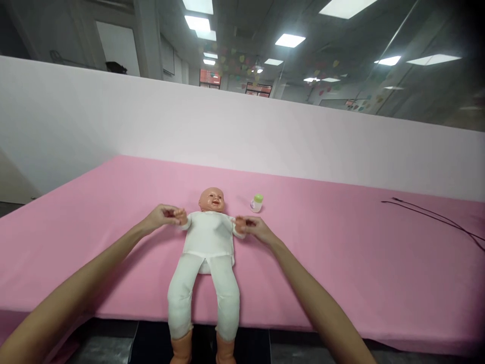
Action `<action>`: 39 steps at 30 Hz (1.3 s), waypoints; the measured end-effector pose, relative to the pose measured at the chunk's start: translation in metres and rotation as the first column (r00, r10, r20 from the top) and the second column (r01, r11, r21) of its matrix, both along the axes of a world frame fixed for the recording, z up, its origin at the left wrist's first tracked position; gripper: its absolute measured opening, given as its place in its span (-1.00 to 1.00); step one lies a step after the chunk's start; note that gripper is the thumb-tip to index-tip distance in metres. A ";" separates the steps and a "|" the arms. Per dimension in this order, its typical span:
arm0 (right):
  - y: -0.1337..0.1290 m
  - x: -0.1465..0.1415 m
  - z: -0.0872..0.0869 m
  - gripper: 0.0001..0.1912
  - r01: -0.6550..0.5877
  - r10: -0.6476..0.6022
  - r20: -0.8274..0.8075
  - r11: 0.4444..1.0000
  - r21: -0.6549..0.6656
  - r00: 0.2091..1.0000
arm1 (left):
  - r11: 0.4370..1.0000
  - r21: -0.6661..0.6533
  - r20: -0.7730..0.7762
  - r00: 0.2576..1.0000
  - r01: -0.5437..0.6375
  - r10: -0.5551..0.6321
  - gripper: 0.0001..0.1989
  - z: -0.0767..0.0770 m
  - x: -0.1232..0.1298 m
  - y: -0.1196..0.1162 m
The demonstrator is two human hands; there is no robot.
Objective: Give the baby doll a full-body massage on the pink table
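A baby doll (208, 237) with a white cloth body lies on its back, its head toward the wall and its feet past the table's near edge. My left hand (163, 217) is closed on the doll's hand at the left of the picture. On the other side, my right hand (259, 228) has its fingers around the doll's other hand. Both doll arms are bent, with the hands at about shoulder height. Just beyond my right hand stands a small clear bottle (256, 203) with a green cap.
A pink cloth (322, 253) covers the table. Dark thin cables (432, 215) lie at the right. Behind the table runs a low white wall (242, 131), with glass above it showing ceiling lights.
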State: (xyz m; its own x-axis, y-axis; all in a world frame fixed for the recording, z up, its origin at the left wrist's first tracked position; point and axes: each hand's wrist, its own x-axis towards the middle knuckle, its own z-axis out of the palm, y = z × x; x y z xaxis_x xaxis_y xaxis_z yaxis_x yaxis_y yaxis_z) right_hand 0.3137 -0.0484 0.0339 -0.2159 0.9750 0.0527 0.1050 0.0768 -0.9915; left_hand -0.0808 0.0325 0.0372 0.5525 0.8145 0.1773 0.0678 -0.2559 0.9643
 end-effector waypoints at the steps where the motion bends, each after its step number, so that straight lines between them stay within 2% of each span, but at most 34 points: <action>1: 0.014 -0.004 0.003 -0.70 0.116 -0.117 -0.042 0.993 -0.028 0.992 | 0.996 -0.028 0.034 0.996 -0.082 0.083 -0.68 0.006 0.009 0.009; 3: 0.041 -0.014 0.006 -0.66 0.296 -0.305 -0.078 0.949 -0.109 0.949 | 0.963 -0.133 0.057 0.968 -0.235 0.244 -0.59 0.015 0.030 0.028; 5: 0.064 -0.023 0.002 -0.64 0.386 -0.404 -0.079 0.905 -0.182 0.911 | 0.898 -0.268 0.019 0.931 -0.348 0.366 -0.52 0.016 0.048 0.042; 8: 0.081 -0.031 -0.009 -0.69 0.419 -0.445 -0.084 0.881 -0.219 0.892 | 0.810 -0.378 -0.081 0.888 -0.448 0.453 -0.45 0.008 0.065 0.053; 11: 0.077 -0.031 -0.013 -0.67 0.398 -0.425 -0.109 0.894 -0.205 0.898 | 0.788 -0.410 -0.116 0.883 -0.460 0.454 -0.42 -0.003 0.062 0.051; 13: 0.064 -0.026 -0.007 -0.61 0.348 -0.371 -0.123 0.921 -0.174 0.921 | 0.821 -0.403 -0.059 0.907 -0.403 0.417 -0.41 -0.007 0.049 0.043; 15: 0.045 -0.016 0.003 -0.60 0.275 -0.293 -0.125 0.951 -0.142 0.948 | 0.898 -0.331 0.030 0.948 -0.289 0.316 -0.44 -0.007 0.031 0.033; 18: 0.013 -0.001 0.015 -0.65 0.027 -0.029 -0.060 0.999 -0.037 0.998 | 0.989 -0.136 0.058 0.996 -0.057 0.065 -0.59 -0.007 0.002 0.015; 19: 0.003 0.003 0.016 -0.65 -0.094 0.094 -0.004 0.996 -0.004 0.996 | 0.996 -0.082 0.013 0.999 0.038 -0.037 -0.64 -0.008 -0.005 0.008; 21: -0.016 0.007 0.013 -0.64 -0.306 0.299 0.134 0.952 0.029 0.945 | 0.972 -0.004 -0.118 0.965 0.233 -0.232 -0.71 -0.011 -0.015 -0.006; 23: -0.029 0.008 0.004 -0.64 -0.385 0.369 0.223 0.923 0.030 0.902 | 0.932 0.033 -0.237 0.908 0.362 -0.344 -0.72 -0.014 -0.019 -0.019; 25: -0.035 0.006 -0.003 -0.63 -0.365 0.347 0.230 0.930 0.041 0.909 | 0.923 0.058 -0.269 0.897 0.380 -0.352 -0.74 -0.016 -0.018 -0.026; 28: -0.026 0.002 -0.005 -0.65 -0.208 0.200 0.106 0.976 0.070 0.974 | 0.969 0.047 -0.154 0.960 0.241 -0.232 -0.78 -0.008 -0.010 -0.022; 31: 0.006 -0.003 0.001 -0.65 0.104 -0.101 -0.058 0.994 0.045 0.993 | 0.998 -0.021 -0.025 0.998 -0.065 0.064 -0.67 0.007 0.006 -0.002; 32: 0.019 -0.005 0.002 -0.63 0.194 -0.193 -0.091 0.981 -0.002 0.977 | 0.987 -0.047 -0.013 0.988 -0.153 0.153 -0.61 0.011 0.013 0.006; 34: 0.046 -0.011 0.001 -0.59 0.290 -0.302 -0.112 0.950 -0.114 0.947 | 0.953 -0.124 -0.024 0.961 -0.277 0.276 -0.50 0.018 0.030 0.023; 37: 0.074 -0.023 -0.007 -0.62 0.336 -0.360 -0.105 0.921 -0.196 0.927 | 0.880 -0.280 -0.085 0.923 -0.384 0.376 -0.43 0.019 0.054 0.040; 39: 0.081 -0.028 -0.011 -0.67 0.349 -0.376 -0.102 0.912 -0.216 0.921 | 0.850 -0.329 -0.121 0.911 -0.411 0.394 -0.42 0.016 0.065 0.044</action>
State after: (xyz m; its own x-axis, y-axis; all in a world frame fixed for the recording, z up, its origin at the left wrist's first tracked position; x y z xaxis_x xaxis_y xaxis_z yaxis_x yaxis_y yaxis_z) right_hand 0.2859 0.0326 0.0224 0.1502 0.9791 -0.1373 -0.0489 -0.1313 -0.9901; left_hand -0.0159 0.0762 0.0535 0.1638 0.9720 -0.1687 0.1411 0.1461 0.9792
